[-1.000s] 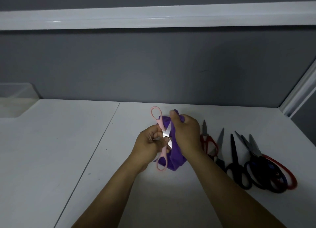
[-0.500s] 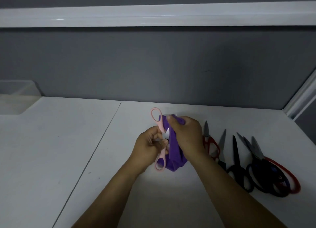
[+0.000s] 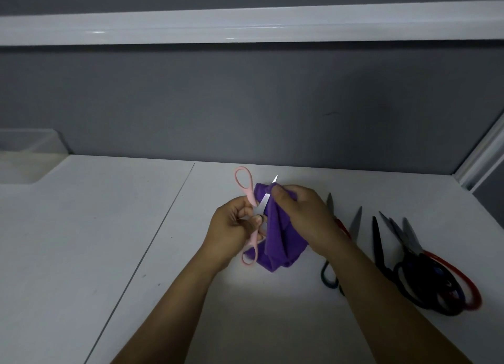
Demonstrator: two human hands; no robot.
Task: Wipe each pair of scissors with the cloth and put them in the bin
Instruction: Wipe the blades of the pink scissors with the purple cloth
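Observation:
My left hand [image 3: 231,227] grips pink-handled scissors [image 3: 246,186] near their pivot, with the handles spread apart above the white table. My right hand [image 3: 302,216] holds a purple cloth [image 3: 275,243] and pinches it around one silver blade, whose tip pokes out above my fingers. Several more scissors [image 3: 409,254] with black, red and blue handles lie in a row on the table to the right, one partly hidden under my right forearm. A translucent plastic bin [image 3: 27,150] stands at the far left edge.
The white table [image 3: 109,241] has a seam running diagonally left of my hands. A grey wall with a white ledge rises behind it, and a white frame stands at the right corner.
My right hand has slid the cloth up along the blade toward its tip, which now shows above my fingers. The left hand keeps its hold on the pink scissors.

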